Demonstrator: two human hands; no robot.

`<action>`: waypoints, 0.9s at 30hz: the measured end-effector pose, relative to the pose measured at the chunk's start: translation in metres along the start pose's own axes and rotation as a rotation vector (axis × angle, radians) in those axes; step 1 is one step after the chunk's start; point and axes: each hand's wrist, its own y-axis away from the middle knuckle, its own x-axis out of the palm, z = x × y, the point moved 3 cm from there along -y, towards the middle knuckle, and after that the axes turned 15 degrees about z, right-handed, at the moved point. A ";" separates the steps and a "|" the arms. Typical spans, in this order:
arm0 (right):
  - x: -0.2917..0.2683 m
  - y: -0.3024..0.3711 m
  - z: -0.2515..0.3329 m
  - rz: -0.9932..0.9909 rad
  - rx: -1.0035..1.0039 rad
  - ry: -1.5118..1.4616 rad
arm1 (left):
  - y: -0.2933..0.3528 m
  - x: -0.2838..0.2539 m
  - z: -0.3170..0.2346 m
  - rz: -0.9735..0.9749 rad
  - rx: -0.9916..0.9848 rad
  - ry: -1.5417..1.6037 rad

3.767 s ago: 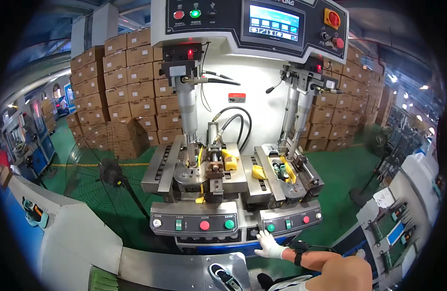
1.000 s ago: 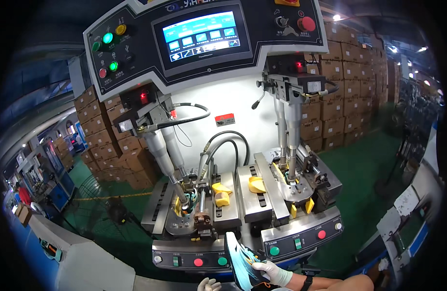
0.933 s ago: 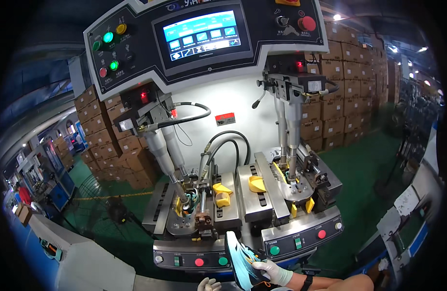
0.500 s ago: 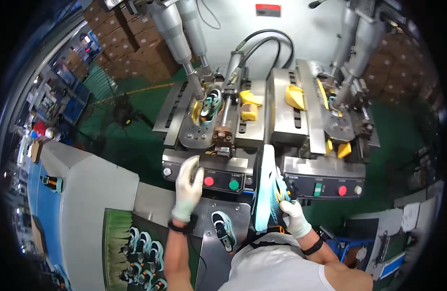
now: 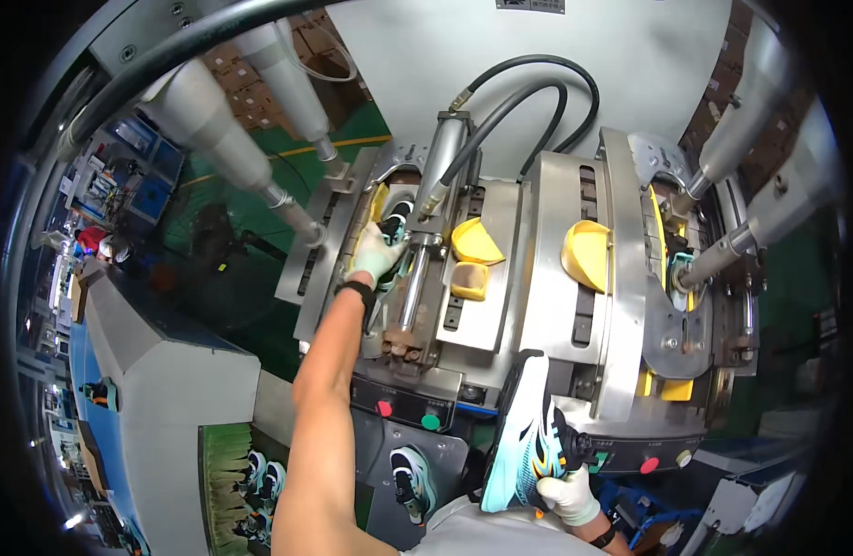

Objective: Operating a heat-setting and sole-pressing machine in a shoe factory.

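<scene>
My left hand (image 5: 376, 254), in a white glove, reaches into the left station of the press (image 5: 477, 306). Its fingers close around a black, white and mint sneaker (image 5: 398, 221) sitting there; the hand covers part of the shoe. Low in front of my body, my gloved right hand (image 5: 569, 497) grips another sneaker (image 5: 528, 449), light blue with orange accents, its pale sole turned to the left. A third sneaker (image 5: 412, 484) lies on the metal shelf (image 5: 448, 454) between my arms.
Yellow pads (image 5: 477, 243) are fixed on the press plates. Thick pistons (image 5: 209, 120) slant in at both sides. A control panel with red and green buttons (image 5: 431, 423) runs along the front. Several sneakers stand in a green-lined rack (image 5: 225, 482) at lower left, near a blue conveyor (image 5: 116, 422).
My left hand has moved forward from above the control panel onto the sneaker in the left station. The view has shifted closer to the press. My right hand keeps its sneaker.
</scene>
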 end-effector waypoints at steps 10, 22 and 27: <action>0.017 -0.055 -0.009 0.000 0.041 0.016 | 0.123 -0.116 -0.003 -0.087 0.107 0.158; 0.090 -0.486 -0.112 -0.111 0.034 0.743 | 0.523 0.056 0.153 -0.371 -0.365 0.656; 0.015 -0.608 -0.113 0.262 0.062 2.685 | 0.563 0.140 0.178 -0.409 -0.643 0.656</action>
